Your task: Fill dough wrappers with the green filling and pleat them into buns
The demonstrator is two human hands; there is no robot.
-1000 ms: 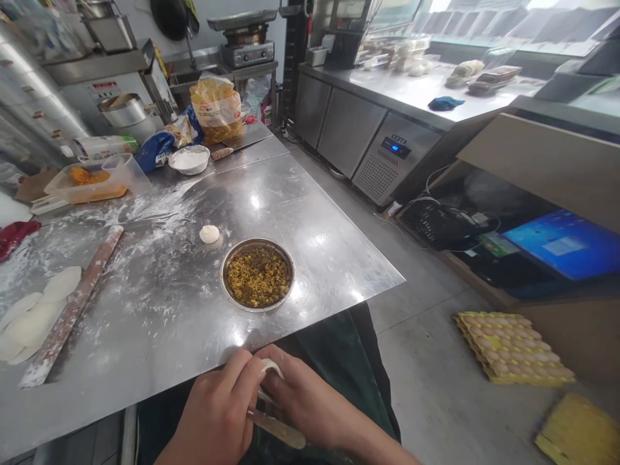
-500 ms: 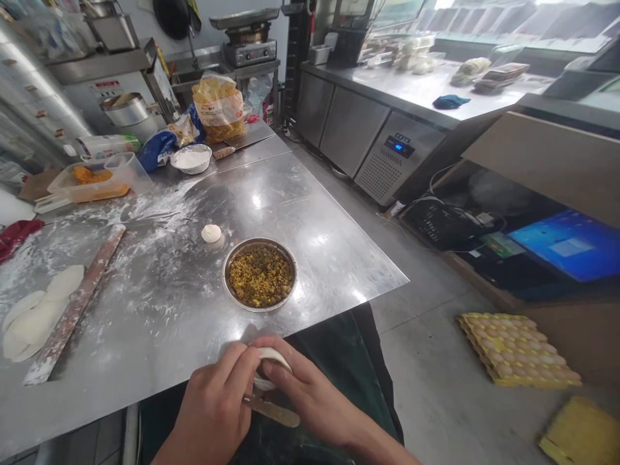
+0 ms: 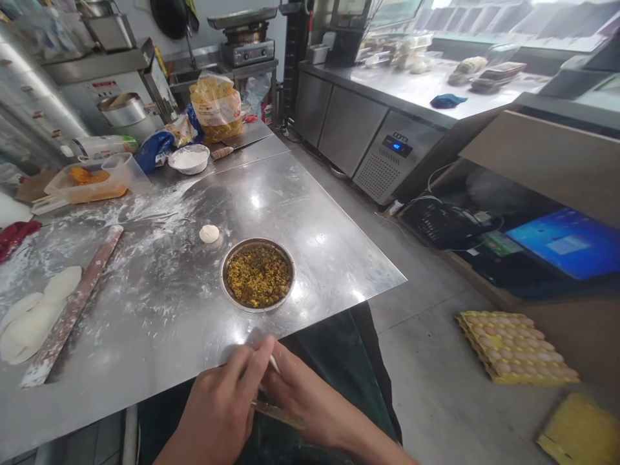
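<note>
My left hand (image 3: 217,410) and my right hand (image 3: 303,400) meet at the near table edge, both pinched shut on a white dumpling (image 3: 274,363), of which only a sliver shows between the fingers. A flat wooden spatula (image 3: 278,413) lies across under my fingers; which hand holds it is unclear. A round metal pan of yellow-green filling (image 3: 258,275) sits just beyond my hands. A small dough ball (image 3: 209,234) rests behind the pan.
A floured steel table (image 3: 159,303) carries a rolling pin (image 3: 72,310) and several round wrappers (image 3: 33,316) at left. At the back stand a flour bowl (image 3: 188,158) and a plastic tub (image 3: 90,181). Egg trays (image 3: 516,347) lie on the floor at right.
My fingers have closed tighter over the dumpling, so less of it shows now. The hands shifted slightly at the table edge.
</note>
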